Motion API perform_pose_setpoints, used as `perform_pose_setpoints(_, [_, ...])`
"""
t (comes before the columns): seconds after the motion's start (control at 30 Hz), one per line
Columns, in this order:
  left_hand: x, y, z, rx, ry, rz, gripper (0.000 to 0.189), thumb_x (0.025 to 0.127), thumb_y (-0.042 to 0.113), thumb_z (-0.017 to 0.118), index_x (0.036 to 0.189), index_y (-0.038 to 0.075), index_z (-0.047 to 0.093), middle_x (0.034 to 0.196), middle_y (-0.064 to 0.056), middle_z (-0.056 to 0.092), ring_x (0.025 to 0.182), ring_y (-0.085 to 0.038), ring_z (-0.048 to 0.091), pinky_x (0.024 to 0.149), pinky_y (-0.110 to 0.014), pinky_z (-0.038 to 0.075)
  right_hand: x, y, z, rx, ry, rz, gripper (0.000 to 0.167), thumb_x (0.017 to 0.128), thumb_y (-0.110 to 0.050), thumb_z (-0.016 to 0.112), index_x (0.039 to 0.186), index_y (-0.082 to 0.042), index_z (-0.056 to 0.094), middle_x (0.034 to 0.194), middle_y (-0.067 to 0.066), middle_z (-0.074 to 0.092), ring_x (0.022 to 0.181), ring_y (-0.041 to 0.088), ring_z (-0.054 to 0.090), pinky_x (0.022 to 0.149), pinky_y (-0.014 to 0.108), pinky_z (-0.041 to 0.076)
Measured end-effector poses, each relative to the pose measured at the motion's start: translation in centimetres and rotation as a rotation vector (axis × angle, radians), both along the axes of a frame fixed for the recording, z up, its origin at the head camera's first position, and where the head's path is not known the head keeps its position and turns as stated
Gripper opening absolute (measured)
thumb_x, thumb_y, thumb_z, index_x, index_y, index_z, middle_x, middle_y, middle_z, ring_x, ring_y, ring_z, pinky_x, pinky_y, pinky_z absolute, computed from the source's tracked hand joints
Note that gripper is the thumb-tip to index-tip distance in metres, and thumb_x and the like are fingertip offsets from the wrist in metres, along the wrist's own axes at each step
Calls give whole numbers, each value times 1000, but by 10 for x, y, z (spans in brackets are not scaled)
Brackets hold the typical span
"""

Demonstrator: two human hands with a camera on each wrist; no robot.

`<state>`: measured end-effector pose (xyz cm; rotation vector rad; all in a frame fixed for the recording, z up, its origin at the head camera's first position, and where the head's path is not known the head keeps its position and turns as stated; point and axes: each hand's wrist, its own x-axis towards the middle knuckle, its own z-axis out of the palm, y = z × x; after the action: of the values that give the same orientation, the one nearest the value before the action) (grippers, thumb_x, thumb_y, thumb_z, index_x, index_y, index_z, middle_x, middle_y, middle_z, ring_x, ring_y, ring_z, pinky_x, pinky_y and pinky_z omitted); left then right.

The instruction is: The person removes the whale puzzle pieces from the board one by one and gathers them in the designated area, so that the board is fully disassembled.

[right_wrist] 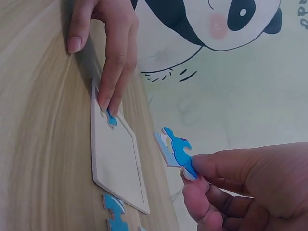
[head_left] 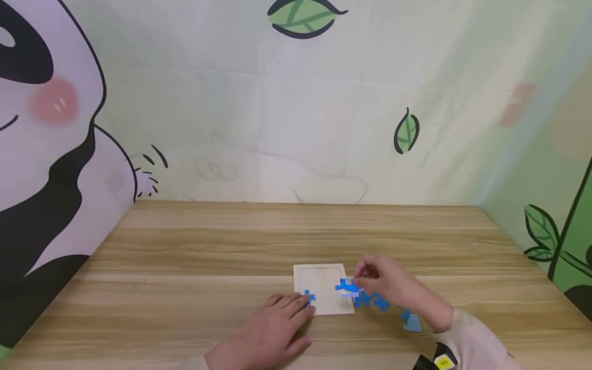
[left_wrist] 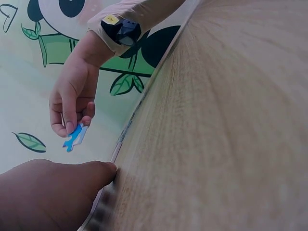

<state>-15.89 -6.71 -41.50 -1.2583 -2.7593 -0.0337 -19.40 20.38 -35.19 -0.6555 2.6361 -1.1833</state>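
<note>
A square wooden puzzle tray (head_left: 326,277) lies on the table in the head view. In its near left corner sits a small blue puzzle piece (right_wrist: 112,119), partly covered by the fingertips of my left hand (head_left: 279,326), which rest on it with fingers extended. My right hand (head_left: 386,280) pinches another puzzle piece (right_wrist: 179,150) between thumb and fingers, above the tray's right side. That piece is blue with a pale straight edge, and the right wrist view shows it lifted clear of the tray.
Loose blue puzzle pieces (head_left: 380,303) lie just right of the tray, partly beneath my right hand. Farther right and nearer is a lighter blue piece (head_left: 411,324). A black device with a yellow label (head_left: 444,362) is on my right wrist. The printed wall (head_left: 300,128) stands behind the table.
</note>
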Motion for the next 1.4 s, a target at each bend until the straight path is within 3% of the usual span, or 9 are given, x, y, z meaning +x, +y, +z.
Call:
perform_pose_setpoints(0.27, [1,-1,-1,10,33,-4,53,97,50,45,138,17,51,143,-2,52,132,-19,49,105,-40,43,4,12,4,7,10,12,10,91,-11,63,91,-2,59,79,9,62,65,6,53,56,19,48])
perform_pose_setpoints(0.5, [0,-2,1,-1,-15,-1,54,98,52,41,140,18,50,146,-1,49,133,-19,47,106,-41,42,7,22,4,15,2,4,12,91,-12,63,91,-2,59,77,10,61,63,9,54,53,19,47])
perform_pose_setpoints(0.67, [0,-2,0,4,11,-8,53,98,51,43,139,17,50,145,-1,50,133,-19,48,107,-41,42,12,31,4,1,29,27,11,91,-12,63,91,-1,59,74,7,59,61,5,51,50,18,44])
perform_pose_setpoints(0.83, [0,-1,-1,6,31,-9,53,98,50,44,139,17,51,144,-2,51,132,-20,49,106,-40,43,17,39,1,-2,21,27,11,91,-12,63,90,-2,59,69,3,56,57,4,48,46,16,39])
perform_pose_setpoints(1.0, [1,-1,0,16,45,-12,53,97,50,46,138,16,52,143,-2,52,131,-20,49,106,-41,43,21,44,-3,6,-3,20,11,91,-12,64,89,-3,60,70,4,57,59,4,51,48,17,41])
perform_pose_setpoints(1.23, [1,-1,2,4,-6,-1,53,98,51,43,139,18,50,145,-1,50,133,-19,48,107,-41,42,24,48,-12,18,-39,24,11,91,-14,64,90,-4,60,70,1,56,58,6,52,49,18,41])
perform_pose_setpoints(1.4, [1,-1,1,14,0,3,52,98,50,43,138,17,51,145,-1,50,133,-19,48,107,-40,42,24,51,-20,28,-60,28,10,91,-13,63,91,-3,60,70,-3,56,58,3,51,50,18,41])
